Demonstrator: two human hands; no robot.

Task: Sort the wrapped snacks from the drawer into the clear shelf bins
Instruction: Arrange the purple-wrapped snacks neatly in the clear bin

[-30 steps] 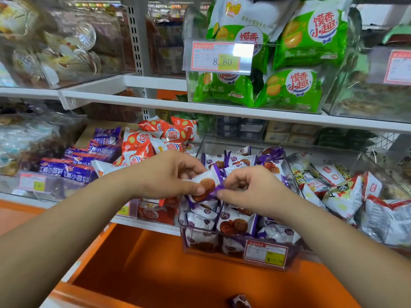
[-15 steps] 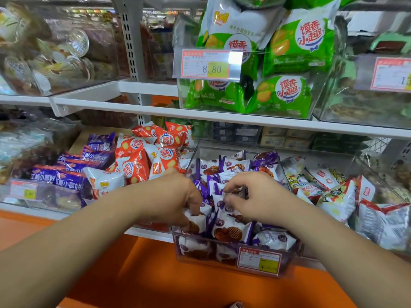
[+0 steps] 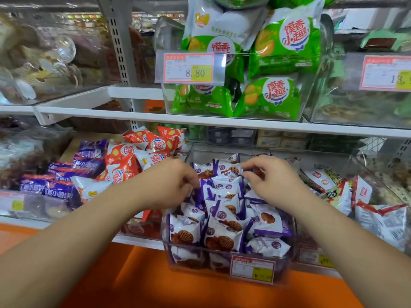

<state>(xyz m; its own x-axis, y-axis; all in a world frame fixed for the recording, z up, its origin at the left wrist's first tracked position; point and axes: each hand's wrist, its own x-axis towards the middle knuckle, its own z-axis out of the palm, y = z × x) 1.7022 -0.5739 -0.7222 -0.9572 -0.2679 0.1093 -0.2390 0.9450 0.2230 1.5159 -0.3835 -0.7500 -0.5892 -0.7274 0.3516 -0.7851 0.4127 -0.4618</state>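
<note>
A clear shelf bin (image 3: 291, 221) on the lower shelf is full of white-and-purple wrapped snacks (image 3: 224, 238) printed with brown waffle cookies. Both of my hands reach into it from above. My left hand (image 3: 171, 183) sits at the bin's left side with its fingers curled down among the packs, and its fingertips are hidden. My right hand (image 3: 273, 181) is at the back right of the bin. Its thumb and fingers pinch one purple-and-white pack (image 3: 258, 173).
Orange-red packs (image 3: 133, 158) and blue-purple packs (image 3: 64, 174) fill the bins to the left, white-red packs (image 3: 329, 185) the bin to the right. A white shelf (image 3: 200, 122) above carries green packs (image 3: 275, 94). The orange drawer (image 3: 155, 285) lies below.
Both hands held one pack above the bin, then lowered it in. They have since moved apart and further back among the packs. The camera has come closer.
</note>
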